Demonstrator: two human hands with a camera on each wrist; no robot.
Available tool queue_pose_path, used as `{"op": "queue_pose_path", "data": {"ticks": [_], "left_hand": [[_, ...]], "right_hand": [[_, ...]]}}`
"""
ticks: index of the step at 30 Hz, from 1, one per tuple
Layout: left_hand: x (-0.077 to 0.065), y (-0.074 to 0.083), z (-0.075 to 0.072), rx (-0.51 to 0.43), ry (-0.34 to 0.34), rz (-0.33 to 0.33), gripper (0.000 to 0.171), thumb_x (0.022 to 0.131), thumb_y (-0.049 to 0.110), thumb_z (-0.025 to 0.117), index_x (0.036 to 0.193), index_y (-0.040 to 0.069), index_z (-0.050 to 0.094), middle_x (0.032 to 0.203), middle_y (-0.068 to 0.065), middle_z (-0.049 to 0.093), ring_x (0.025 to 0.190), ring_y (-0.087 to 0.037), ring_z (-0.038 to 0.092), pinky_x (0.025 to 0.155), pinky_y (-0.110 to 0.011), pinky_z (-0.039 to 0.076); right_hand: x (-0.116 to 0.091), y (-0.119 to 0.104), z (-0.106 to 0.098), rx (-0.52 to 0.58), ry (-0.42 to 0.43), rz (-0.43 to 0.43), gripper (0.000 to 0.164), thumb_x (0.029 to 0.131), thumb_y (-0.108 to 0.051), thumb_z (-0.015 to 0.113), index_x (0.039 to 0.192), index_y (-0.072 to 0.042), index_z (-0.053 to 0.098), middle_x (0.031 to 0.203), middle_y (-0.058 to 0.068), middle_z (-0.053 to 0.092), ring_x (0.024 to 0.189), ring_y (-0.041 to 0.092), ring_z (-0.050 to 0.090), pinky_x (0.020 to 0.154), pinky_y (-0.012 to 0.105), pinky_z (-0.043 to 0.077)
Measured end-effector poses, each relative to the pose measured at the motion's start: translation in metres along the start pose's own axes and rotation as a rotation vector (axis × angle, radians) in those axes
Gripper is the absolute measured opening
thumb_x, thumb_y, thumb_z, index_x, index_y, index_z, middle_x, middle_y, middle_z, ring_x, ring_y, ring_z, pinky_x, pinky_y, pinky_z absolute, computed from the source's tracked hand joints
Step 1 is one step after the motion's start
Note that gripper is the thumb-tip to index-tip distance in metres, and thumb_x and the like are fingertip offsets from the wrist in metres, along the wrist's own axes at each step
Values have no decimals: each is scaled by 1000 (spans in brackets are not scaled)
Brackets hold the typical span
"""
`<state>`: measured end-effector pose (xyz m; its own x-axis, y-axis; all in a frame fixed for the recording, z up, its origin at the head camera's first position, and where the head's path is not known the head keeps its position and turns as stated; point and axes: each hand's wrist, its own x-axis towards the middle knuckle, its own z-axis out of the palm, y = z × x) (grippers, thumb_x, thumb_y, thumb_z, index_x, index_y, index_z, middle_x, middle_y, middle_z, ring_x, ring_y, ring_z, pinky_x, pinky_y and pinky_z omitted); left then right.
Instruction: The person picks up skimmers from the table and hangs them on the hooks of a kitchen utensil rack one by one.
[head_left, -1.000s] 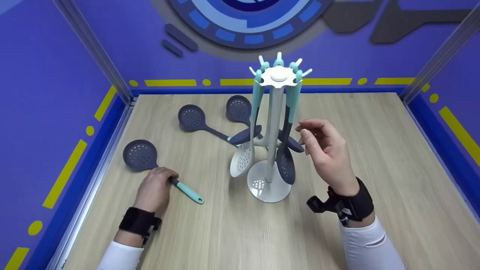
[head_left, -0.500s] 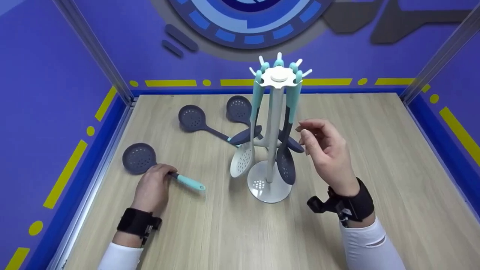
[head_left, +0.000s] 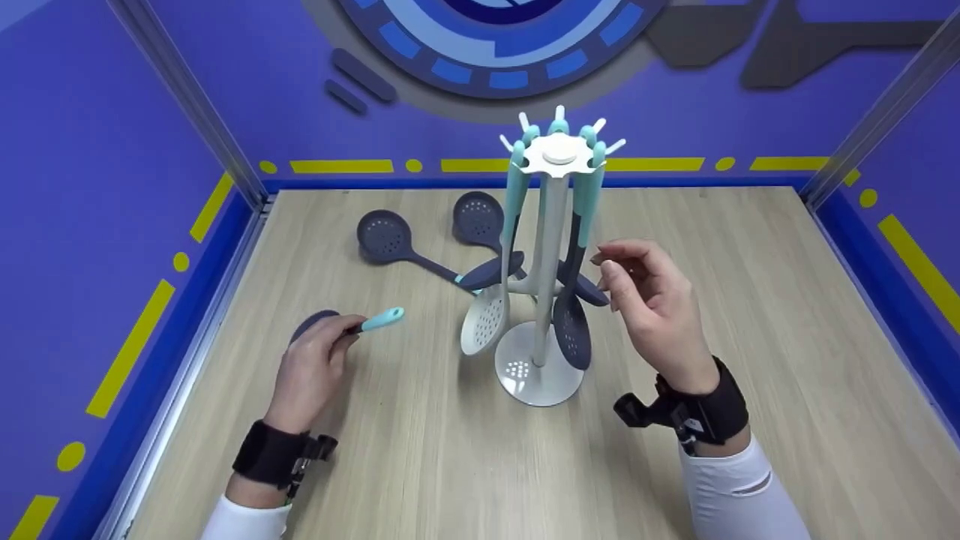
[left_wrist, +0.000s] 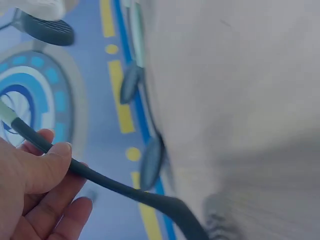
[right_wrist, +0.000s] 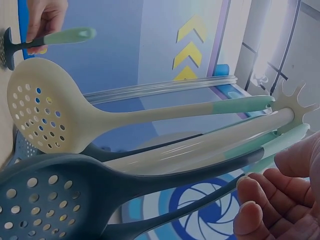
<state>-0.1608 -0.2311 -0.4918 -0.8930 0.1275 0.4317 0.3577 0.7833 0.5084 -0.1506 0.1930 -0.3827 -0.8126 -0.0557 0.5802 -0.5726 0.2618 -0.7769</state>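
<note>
My left hand (head_left: 311,367) pinches a dark skimmer by its shaft, just below the mint handle (head_left: 382,320). In the left wrist view the thumb and fingers close on the dark shaft (left_wrist: 115,185). The skimmer's head is mostly hidden behind the hand; in the right wrist view it is close to the table, with the handle raised. My right hand (head_left: 660,315), its fingers loosely bent, holds nothing beside the utensil stand (head_left: 551,247). A pale skimmer (head_left: 484,322) and a dark skimmer (right_wrist: 45,185) hang there among several utensils.
Two dark skimmers lie on the table (head_left: 450,465) behind the stand: one to the left (head_left: 384,238), another nearer the back edge (head_left: 478,217). Blue printed walls (head_left: 75,187) enclose the sides and back. The stand's round base (head_left: 525,390) sits mid-table.
My left hand has raised the skimmer's handle off the table and turned it, so the handle now points up and right. The skimmer's head has shifted rightward behind the hand. My right hand stays put.
</note>
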Motion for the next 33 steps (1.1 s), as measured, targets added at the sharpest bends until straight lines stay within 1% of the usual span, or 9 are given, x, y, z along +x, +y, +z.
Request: {"op": "queue_pose_path", "data": {"ticks": [4, 7, 10, 16, 19, 23, 25, 27, 33], "left_hand": [[0, 19, -7, -54, 53, 50, 30, 95, 0, 74, 124, 10, 74, 111, -5, 76, 103, -19, 74, 86, -35, 63], [1, 34, -12, -127, 93, 110, 32, 94, -2, 75, 124, 7, 73, 111, -6, 76, 103, -18, 75, 87, -25, 61], [2, 50, -15, -188, 128, 165, 33, 93, -4, 75, 124, 9, 73, 111, -4, 76, 102, -16, 75, 88, -16, 58], [0, 80, -19, -256, 166, 230, 37, 92, -5, 75, 125, 12, 73, 114, 0, 75, 101, -12, 73, 87, -16, 58], [-1, 94, -20, -277, 160, 234, 36, 92, -2, 77, 125, 12, 72, 112, 1, 75, 100, -9, 73, 86, -17, 59], [-2, 113, -22, -317, 130, 204, 33, 93, 5, 78, 125, 13, 72, 109, 3, 75, 99, -7, 73, 83, -18, 61], [-2, 123, -22, -353, 109, 186, 32, 94, 8, 78, 125, 14, 72, 109, 3, 75, 99, -7, 73, 82, -19, 62], [-1, 131, -21, -404, 93, 183, 33, 95, 9, 77, 127, 15, 71, 110, 2, 75, 100, -9, 74, 82, -21, 63], [7, 151, -14, -518, 103, 221, 32, 95, 12, 78, 126, 13, 71, 109, 2, 75, 97, -11, 75, 79, -23, 64]], "right_hand": [[0, -1, 0, 3, 2, -16, 20, 105, 1, 57, 123, 3, 64, 111, 19, 69, 79, 14, 61, 60, 20, 50], [0, -2, 1, -7, 3, -23, 20, 104, 2, 57, 123, 3, 64, 111, 15, 69, 78, 16, 61, 61, 19, 50], [0, -3, 1, -19, 5, -23, 21, 104, 3, 57, 123, 3, 64, 111, 10, 70, 78, 18, 61, 62, 18, 50], [-2, -4, 2, -24, 9, -29, 21, 103, 4, 57, 123, 2, 65, 110, 9, 70, 78, 20, 62, 62, 18, 51], [-2, -5, 2, -17, 9, -39, 21, 103, 4, 58, 122, 1, 66, 110, 9, 70, 77, 20, 61, 61, 18, 51], [-4, -8, 3, -15, 2, -44, 21, 103, 5, 58, 122, 0, 66, 110, 7, 69, 78, 20, 61, 61, 18, 51], [-5, -9, 4, -14, -11, -45, 22, 103, 5, 58, 123, 0, 65, 110, 9, 69, 78, 21, 61, 62, 18, 52], [-6, -10, 5, -9, -26, -43, 23, 103, 6, 58, 124, 0, 65, 109, 13, 68, 78, 18, 61, 61, 18, 52], [-9, -12, 9, 1, -87, -71, 22, 100, 8, 61, 120, -1, 67, 105, 19, 68, 78, 17, 65, 64, 20, 57]]}}
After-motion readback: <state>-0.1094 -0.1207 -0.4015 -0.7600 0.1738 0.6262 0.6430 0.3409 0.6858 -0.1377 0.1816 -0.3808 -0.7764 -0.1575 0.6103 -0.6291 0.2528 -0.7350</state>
